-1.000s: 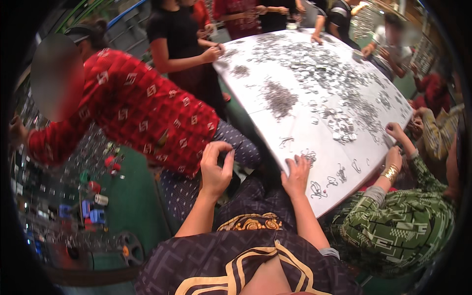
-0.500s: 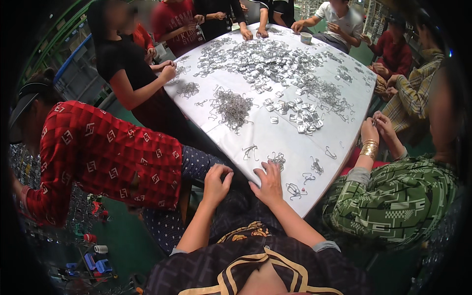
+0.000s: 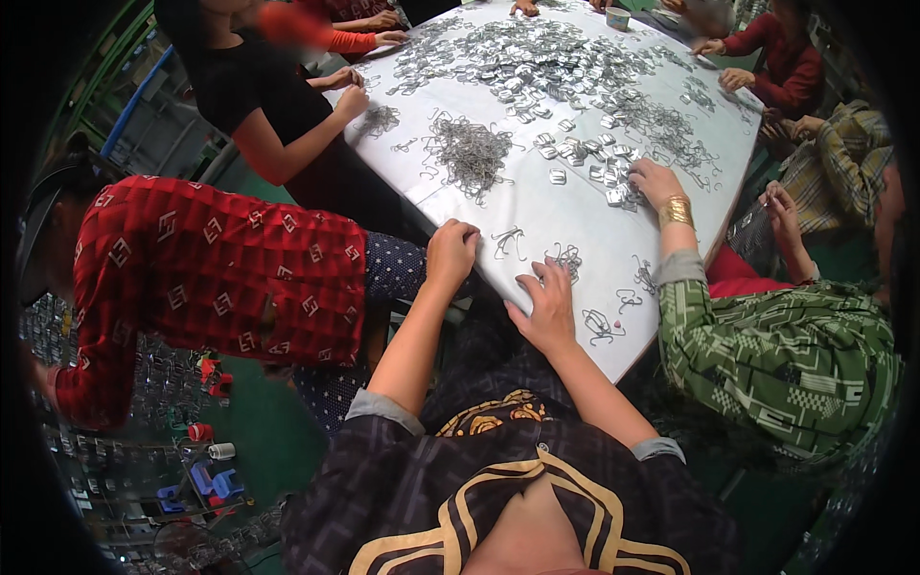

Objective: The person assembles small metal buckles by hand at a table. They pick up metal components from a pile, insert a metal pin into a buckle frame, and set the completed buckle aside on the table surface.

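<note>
My left hand [image 3: 452,254] is at the white table's near-left edge with its fingers curled closed. Whatever those fingers may hold is hidden. Just right of it lie a few thin wire hooks [image 3: 509,242]. My right hand [image 3: 549,309] rests at the table's near edge, fingers apart. Its fingertips are beside a small cluster of wire hooks [image 3: 568,261], and I see nothing gripped in it. Farther right are more bent wire pieces [image 3: 600,327] and a tiny pink bit [image 3: 617,324].
Beyond lie a dense wire-hook pile [image 3: 468,155], shiny metal plates [image 3: 599,158] and a large mixed heap [image 3: 537,62]. A co-worker's hand [image 3: 655,182] touches the plates from the right. A person in red check [image 3: 220,268] bends at my left. A small tub [image 3: 618,18] stands far off.
My left hand has moved up and forward to the table edge. My right hand stays by the same hook cluster. The co-worker in green has reached onto the table. The view has shifted.
</note>
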`<state>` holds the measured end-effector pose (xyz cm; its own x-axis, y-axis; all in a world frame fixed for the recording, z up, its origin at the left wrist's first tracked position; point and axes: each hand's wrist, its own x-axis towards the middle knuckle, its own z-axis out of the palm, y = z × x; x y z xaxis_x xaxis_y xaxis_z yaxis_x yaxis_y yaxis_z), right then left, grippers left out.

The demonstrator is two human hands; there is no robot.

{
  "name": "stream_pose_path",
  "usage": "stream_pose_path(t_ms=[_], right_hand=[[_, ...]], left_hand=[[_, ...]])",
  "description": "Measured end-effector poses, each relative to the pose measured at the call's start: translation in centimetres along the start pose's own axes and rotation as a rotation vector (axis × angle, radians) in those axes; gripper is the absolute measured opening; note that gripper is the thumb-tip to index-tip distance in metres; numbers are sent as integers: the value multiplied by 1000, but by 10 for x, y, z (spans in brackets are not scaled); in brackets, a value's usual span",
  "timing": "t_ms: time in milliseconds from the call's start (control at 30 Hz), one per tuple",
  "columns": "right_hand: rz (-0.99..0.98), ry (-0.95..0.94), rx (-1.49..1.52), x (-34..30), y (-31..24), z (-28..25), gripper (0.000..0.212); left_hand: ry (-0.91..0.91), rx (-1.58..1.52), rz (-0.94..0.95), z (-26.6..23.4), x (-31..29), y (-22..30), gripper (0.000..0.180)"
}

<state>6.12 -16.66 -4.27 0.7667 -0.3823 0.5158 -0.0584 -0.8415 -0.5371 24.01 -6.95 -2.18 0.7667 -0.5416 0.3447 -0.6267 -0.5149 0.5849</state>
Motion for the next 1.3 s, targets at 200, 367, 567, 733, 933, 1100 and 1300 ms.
stream_pose_path(t_ms=[200,367,567,733,933,1100,1300], right_hand=[[7,-7,-16,2,-1,-1,40],[-4,-35,-15,0,1,0,43],[-9,-33,-11,3,0,-2,42],[-12,-18,-11,2,0,-1,40],[-18,3,-8,-1,0,-1,41],[-18,0,-22,-1,2,0,41],[-10,18,-22,0,2,-1,40]], left_hand=[[52,64,-111,27,42,-10,17],[13,244,-149,44,73,-8,23],[-40,345,-101,50,87,-9,11],[-90,315,-106,43,93,-19,13],[-99,290,-104,35,93,-35,20],[-140,443,-23,18,100,-22,15],[104,300,-8,22,99,-14,11]])
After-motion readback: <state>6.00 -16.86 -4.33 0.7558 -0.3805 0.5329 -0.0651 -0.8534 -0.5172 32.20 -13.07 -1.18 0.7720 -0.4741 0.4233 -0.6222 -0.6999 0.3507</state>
